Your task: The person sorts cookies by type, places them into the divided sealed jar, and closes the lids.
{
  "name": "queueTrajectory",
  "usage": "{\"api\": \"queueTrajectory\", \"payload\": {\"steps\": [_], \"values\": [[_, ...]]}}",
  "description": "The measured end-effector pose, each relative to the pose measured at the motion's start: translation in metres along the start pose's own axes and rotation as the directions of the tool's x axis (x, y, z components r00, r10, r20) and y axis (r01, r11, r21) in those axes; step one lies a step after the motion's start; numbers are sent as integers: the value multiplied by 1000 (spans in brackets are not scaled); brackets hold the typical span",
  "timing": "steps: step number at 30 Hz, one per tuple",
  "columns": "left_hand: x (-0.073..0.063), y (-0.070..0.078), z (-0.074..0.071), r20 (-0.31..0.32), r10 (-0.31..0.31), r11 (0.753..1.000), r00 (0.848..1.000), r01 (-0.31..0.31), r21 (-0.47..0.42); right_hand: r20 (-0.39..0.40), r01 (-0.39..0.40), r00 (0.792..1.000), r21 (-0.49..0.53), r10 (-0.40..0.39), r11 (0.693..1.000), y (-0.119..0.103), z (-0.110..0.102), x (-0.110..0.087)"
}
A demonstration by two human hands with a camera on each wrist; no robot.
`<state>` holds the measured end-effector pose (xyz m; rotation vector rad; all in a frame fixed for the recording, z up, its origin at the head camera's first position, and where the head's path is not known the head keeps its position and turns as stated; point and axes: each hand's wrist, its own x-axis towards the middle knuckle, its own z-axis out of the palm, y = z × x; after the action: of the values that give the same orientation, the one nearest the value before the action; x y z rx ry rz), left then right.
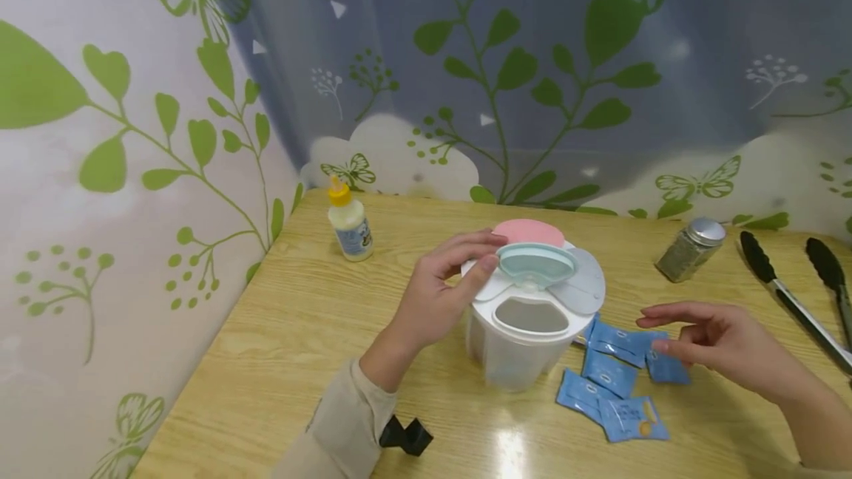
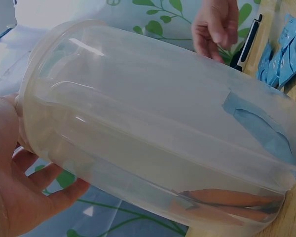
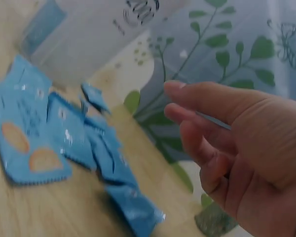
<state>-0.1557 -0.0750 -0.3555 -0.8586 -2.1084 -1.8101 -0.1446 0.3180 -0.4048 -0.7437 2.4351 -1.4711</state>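
A clear plastic storage container (image 2: pixel 153 94) stands upright on the table under a round white lid (image 1: pixel 526 327) with pink, teal and grey flaps. Its teal flap (image 1: pixel 538 266) is raised, and an opening shows at the near side. My left hand (image 1: pixel 439 287) holds the lid's left edge, fingertips beside the teal flap. Through the container's wall, a blue packet (image 2: pixel 261 128) and something orange-brown (image 2: pixel 232 197) show at the bottom. Blue snack packets (image 1: pixel 609 374) with biscuit pictures lie right of the container. Above them hovers my right hand (image 1: pixel 725 346), fingers apart from the thumb, holding nothing.
A small glue-like bottle (image 1: pixel 353 231) with a yellow cap stands at the back left. At the back right are a glass shaker jar (image 1: pixel 689 250) and black-tipped tongs (image 1: pixel 792 301). A black angular piece (image 1: pixel 407 436) lies by my left sleeve. A leaf-patterned curtain (image 1: pixel 532 80) hangs behind.
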Motion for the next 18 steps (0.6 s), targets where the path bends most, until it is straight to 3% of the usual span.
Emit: {"api": "queueTrajectory", "payload": {"steps": [8,14,18], "values": [[2,-1,-1,4,3,1000,1000,-3,12,-37,-122,992,-101,119,987,32,2,-4],[2,0,0,5,-9,1000,1000,9,5,-100,-195,980,-252,175,948,51,1,-9],[2,-1,0,8,-15,1000,1000,15,3,-141,-245,968,-350,208,904,55,-2,-9]]}}
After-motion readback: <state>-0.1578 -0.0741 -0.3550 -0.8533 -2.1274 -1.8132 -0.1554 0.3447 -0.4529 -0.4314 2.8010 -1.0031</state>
